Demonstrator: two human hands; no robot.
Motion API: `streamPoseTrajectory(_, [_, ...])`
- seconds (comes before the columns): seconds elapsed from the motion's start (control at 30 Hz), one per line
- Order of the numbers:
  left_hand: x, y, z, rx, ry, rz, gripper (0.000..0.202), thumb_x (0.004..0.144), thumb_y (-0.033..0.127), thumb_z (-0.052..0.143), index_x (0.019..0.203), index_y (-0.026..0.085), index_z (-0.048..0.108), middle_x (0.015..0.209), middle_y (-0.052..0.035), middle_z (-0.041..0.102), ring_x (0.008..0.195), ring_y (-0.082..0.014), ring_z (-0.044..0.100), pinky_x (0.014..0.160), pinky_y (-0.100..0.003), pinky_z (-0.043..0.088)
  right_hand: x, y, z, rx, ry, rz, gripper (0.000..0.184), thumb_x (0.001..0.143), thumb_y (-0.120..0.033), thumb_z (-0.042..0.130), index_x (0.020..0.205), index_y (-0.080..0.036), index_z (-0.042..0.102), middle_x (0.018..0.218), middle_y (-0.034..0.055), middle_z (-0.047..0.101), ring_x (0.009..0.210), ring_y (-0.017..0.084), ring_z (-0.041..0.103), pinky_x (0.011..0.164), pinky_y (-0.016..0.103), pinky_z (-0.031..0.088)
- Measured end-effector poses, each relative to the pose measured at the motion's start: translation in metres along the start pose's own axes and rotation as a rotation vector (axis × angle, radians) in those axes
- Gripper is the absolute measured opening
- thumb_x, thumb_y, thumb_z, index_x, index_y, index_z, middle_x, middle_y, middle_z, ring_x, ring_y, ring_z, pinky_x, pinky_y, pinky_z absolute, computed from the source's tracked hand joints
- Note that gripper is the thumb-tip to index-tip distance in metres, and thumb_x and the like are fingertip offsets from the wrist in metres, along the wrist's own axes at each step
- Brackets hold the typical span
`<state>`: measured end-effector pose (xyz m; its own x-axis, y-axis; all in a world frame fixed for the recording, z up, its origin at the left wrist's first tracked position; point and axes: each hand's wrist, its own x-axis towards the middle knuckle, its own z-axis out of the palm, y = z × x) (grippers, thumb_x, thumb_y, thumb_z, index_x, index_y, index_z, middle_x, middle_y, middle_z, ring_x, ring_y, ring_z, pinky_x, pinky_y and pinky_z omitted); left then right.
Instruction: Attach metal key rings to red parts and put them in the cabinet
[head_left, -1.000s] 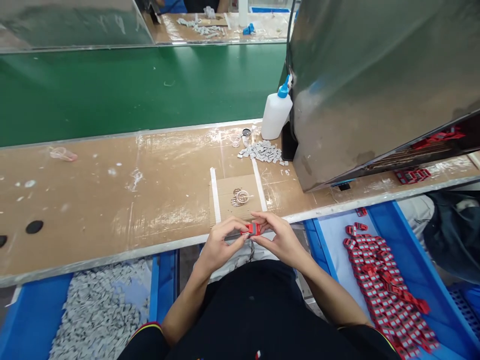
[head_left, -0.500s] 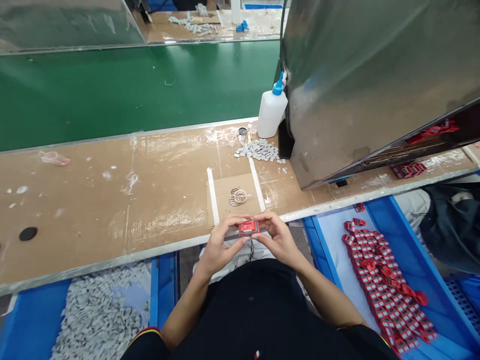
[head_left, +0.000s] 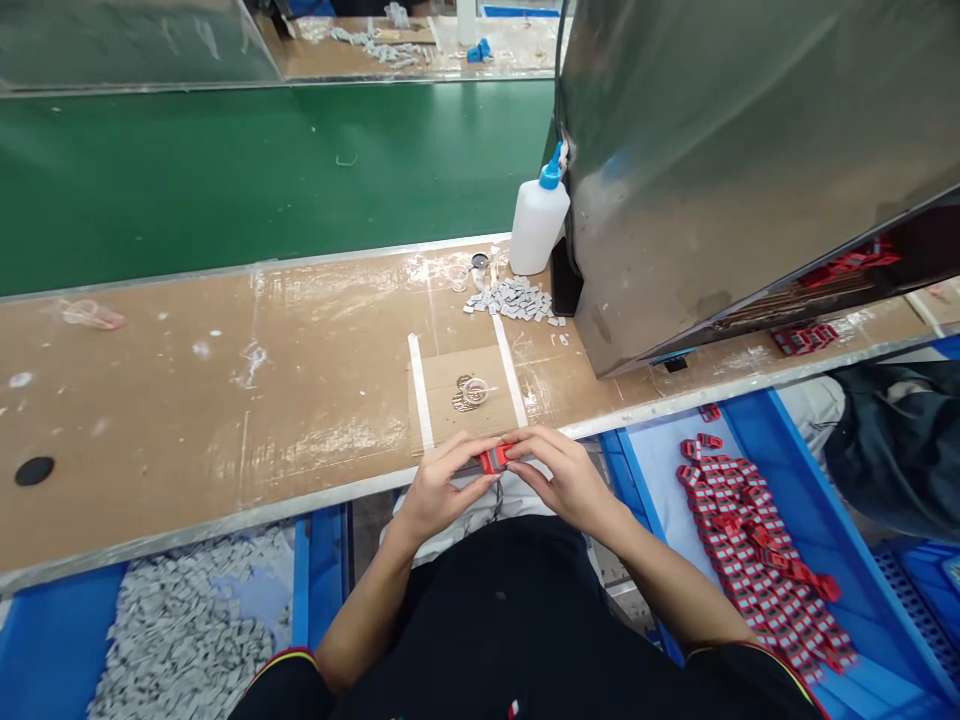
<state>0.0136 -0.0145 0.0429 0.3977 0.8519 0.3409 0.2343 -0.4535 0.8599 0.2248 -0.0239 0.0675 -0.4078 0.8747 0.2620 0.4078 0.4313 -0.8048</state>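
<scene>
Both my hands meet at the near edge of the brown workbench [head_left: 225, 420], pinching one small red plastic part [head_left: 495, 459] between them. My left hand [head_left: 439, 490] grips its left side with thumb and fingers. My right hand [head_left: 562, 478] covers its right side, fingers curled over the top. Just beyond the hands, a few metal rings [head_left: 469, 393] lie on a taped cardboard square [head_left: 450, 370]. Most of the red part is hidden by my fingers.
A blue bin of red parts [head_left: 757, 550] sits at lower right, a blue bin of grey pieces [head_left: 172, 630] at lower left. Grey pieces [head_left: 514, 300] and a white glue bottle [head_left: 537, 225] stand by a large metal housing [head_left: 750, 150]. A green conveyor [head_left: 262, 170] runs behind.
The red part has turned from showing its flat face to edge-on, with my right fingers closing further over it. Both hands stay at the bench edge.
</scene>
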Motion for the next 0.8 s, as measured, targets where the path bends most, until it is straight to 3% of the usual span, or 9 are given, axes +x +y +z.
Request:
streamPoseTrajectory(0.13, [0.003, 0.003, 0.005, -0.01, -0.006, 0.005, 0.028, 0.091, 0.022, 0.068, 0.119, 0.018, 0.069, 0.088, -0.0064, 0.068, 0.077, -0.0172, 0.067, 0.069, -0.028, 0.056, -0.006, 0.002, 0.0, -0.079, -0.021, 0.01, 0.014, 0.102, -0.022, 0.048, 0.093, -0.02, 0.058, 0.097, 0.0097, 0.067, 0.093, 0.021, 0.063, 0.079, 0.034, 0.05])
streamPoseTrajectory(0.3, [0.013, 0.006, 0.016, -0.012, -0.096, 0.062, 0.024, 0.092, 0.018, 0.066, 0.115, 0.017, 0.069, 0.093, -0.0088, 0.071, 0.083, -0.0183, 0.07, 0.075, -0.028, 0.058, -0.019, 0.004, 0.004, -0.079, 0.075, 0.055, 0.021, 0.102, -0.021, 0.045, 0.082, -0.02, 0.049, 0.084, 0.0067, 0.059, 0.083, 0.019, 0.057, 0.072, 0.031, 0.045])
streamPoseTrajectory(0.37, [0.017, 0.006, 0.023, -0.001, -0.142, 0.06, 0.025, 0.092, 0.02, 0.066, 0.118, 0.018, 0.068, 0.093, -0.0087, 0.072, 0.082, -0.0184, 0.071, 0.074, -0.027, 0.059, -0.028, 0.005, -0.002, -0.04, 0.088, 0.091, 0.02, 0.102, -0.023, 0.047, 0.083, -0.02, 0.051, 0.086, 0.0068, 0.06, 0.083, 0.019, 0.058, 0.072, 0.03, 0.046])
streamPoseTrajectory(0.43, [0.019, 0.003, 0.031, 0.015, -0.179, 0.035, 0.035, 0.092, 0.026, 0.068, 0.126, 0.021, 0.066, 0.104, -0.0108, 0.075, 0.084, -0.0198, 0.074, 0.077, -0.029, 0.062, -0.04, 0.012, -0.018, 0.025, 0.094, 0.149, 0.019, 0.102, -0.025, 0.049, 0.085, -0.02, 0.054, 0.089, 0.0066, 0.064, 0.084, 0.018, 0.061, 0.074, 0.029, 0.048])
streamPoseTrajectory(0.53, [0.021, -0.009, 0.035, 0.019, -0.208, -0.048, 0.05, 0.092, 0.036, 0.068, 0.139, 0.023, 0.059, 0.12, -0.0131, 0.075, 0.087, -0.022, 0.077, 0.075, -0.03, 0.064, -0.063, 0.04, -0.07, -0.079, 0.264, 0.319, 0.016, 0.101, -0.026, 0.052, 0.087, -0.021, 0.059, 0.09, 0.0057, 0.068, 0.085, 0.018, 0.065, 0.077, 0.03, 0.05])
streamPoseTrajectory(0.67, [0.023, -0.032, 0.024, 0.1, -0.182, -0.117, 0.033, 0.091, 0.042, 0.066, 0.116, 0.022, 0.073, 0.105, -0.0093, 0.08, 0.085, -0.0246, 0.079, 0.081, -0.033, 0.065, -0.083, 0.1, -0.172, -0.584, 0.604, 0.725, 0.014, 0.091, -0.017, 0.059, 0.078, -0.019, 0.057, 0.078, 0.0067, 0.065, 0.076, 0.021, 0.061, 0.073, 0.032, 0.047])
streamPoseTrajectory(0.73, [0.022, -0.039, 0.019, 0.118, -0.175, -0.136, 0.03, 0.091, 0.044, 0.066, 0.108, 0.022, 0.076, 0.1, -0.0082, 0.081, 0.085, -0.0252, 0.079, 0.08, -0.032, 0.066, -0.079, 0.131, -0.218, -0.664, 0.715, 0.799, 0.018, 0.09, -0.012, 0.057, 0.074, -0.018, 0.051, 0.08, 0.0095, 0.063, 0.078, 0.022, 0.059, 0.073, 0.032, 0.045])
streamPoseTrajectory(0.8, [0.019, -0.042, 0.016, 0.123, -0.176, -0.16, 0.029, 0.089, 0.046, 0.067, 0.102, 0.022, 0.077, 0.098, -0.0081, 0.082, 0.087, -0.026, 0.079, 0.081, -0.032, 0.066, -0.068, 0.157, -0.249, -0.702, 0.776, 0.82, 0.021, 0.089, -0.008, 0.058, 0.073, -0.018, 0.048, 0.083, 0.011, 0.062, 0.082, 0.02, 0.056, 0.075, 0.031, 0.042])
